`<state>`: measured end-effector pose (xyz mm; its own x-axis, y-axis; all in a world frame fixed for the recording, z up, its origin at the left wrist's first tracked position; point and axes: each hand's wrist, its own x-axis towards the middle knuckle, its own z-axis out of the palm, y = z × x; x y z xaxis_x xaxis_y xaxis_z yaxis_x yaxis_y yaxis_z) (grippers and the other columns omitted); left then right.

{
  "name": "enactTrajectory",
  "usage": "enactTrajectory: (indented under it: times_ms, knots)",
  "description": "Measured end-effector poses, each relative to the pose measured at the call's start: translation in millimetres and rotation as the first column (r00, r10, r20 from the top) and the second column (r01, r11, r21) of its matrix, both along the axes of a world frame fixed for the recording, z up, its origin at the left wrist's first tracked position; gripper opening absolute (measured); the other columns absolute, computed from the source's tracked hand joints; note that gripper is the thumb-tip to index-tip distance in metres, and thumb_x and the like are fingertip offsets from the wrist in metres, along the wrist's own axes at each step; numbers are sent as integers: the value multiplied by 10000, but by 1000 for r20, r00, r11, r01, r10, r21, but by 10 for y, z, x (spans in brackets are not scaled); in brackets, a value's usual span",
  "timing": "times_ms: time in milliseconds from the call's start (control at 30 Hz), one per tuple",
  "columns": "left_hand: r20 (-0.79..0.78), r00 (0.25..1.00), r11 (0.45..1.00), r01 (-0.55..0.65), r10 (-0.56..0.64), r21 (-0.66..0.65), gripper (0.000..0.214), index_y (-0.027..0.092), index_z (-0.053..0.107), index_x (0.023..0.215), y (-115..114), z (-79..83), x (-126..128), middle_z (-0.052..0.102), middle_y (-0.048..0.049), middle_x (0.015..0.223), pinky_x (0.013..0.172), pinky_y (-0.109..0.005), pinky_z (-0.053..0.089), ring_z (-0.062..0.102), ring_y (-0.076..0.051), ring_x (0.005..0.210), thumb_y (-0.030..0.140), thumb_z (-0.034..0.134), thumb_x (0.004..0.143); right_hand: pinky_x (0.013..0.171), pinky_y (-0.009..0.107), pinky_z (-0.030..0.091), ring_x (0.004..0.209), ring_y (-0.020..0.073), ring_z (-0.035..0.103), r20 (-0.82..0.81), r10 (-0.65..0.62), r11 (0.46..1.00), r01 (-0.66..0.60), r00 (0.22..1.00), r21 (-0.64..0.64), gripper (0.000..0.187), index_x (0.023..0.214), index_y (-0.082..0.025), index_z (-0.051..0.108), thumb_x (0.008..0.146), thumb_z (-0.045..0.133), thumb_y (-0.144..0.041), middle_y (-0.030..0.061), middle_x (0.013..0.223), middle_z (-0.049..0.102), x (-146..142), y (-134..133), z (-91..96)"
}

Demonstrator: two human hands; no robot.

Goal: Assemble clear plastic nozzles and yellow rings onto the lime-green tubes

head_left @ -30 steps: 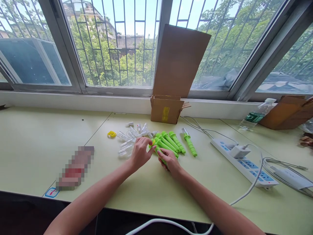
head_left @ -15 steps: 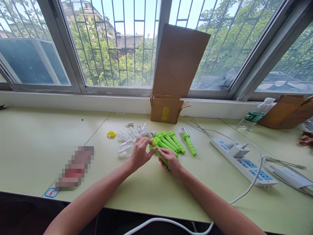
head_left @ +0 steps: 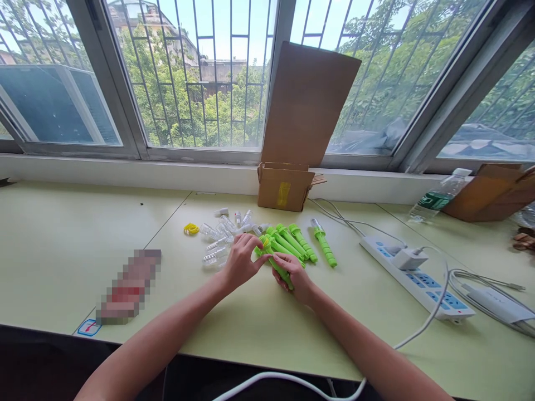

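My right hand point(head_left: 295, 275) is wrapped round a green plastic tube point(head_left: 283, 274), which slants up and left. A small yellow ring point(head_left: 264, 241) sits at the tube's upper end. My left hand point(head_left: 242, 259) pinches at this ring, thumb below and fingers above; its fingertips partly hide the ring. Just behind the hands lie several more green tubes point(head_left: 292, 242), side by side. One green tube with a clear cap point(head_left: 322, 245) lies apart to their right. Several loose clear plastic caps point(head_left: 215, 256) are scattered beyond my left hand, with a few yellow rings point(head_left: 191, 229) beside them.
A cardboard box point(head_left: 284, 189) with a tall raised flap stands against the window sill. On the right are a white power strip point(head_left: 418, 278) with cables, a water bottle point(head_left: 438, 197) and another cardboard box point(head_left: 489, 192). A blurred-out object point(head_left: 129, 287) lies on the left.
Both hands stay almost in place at the same tube. The tube's lower end shows slightly more beneath my right hand; the view has shifted very slightly.
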<state>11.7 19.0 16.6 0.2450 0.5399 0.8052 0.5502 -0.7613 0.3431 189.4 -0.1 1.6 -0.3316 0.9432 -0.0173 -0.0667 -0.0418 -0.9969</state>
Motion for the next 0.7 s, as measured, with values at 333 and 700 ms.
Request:
enactTrajectory:
  times_ms: [333,700]
  knots:
    - [47,998,999,-41,41,-15,228,219,507,816,-26,-26,-46,645,-29,832,801,-382,468,607,-204,820,356,688,794,465,254,413,491,144,514,372,-239,934,107,897,342,353,1064,-211,556,790,616,-425,-19,635,594,-123,-70,-25]
    - [-5,998,998,-59,59,5,209,220,508,849,-38,-33,6,650,-22,838,890,-415,437,623,-201,833,343,672,807,656,297,434,726,210,571,414,-328,874,107,849,474,233,872,-205,609,838,564,-431,37,770,652,-115,-44,-45]
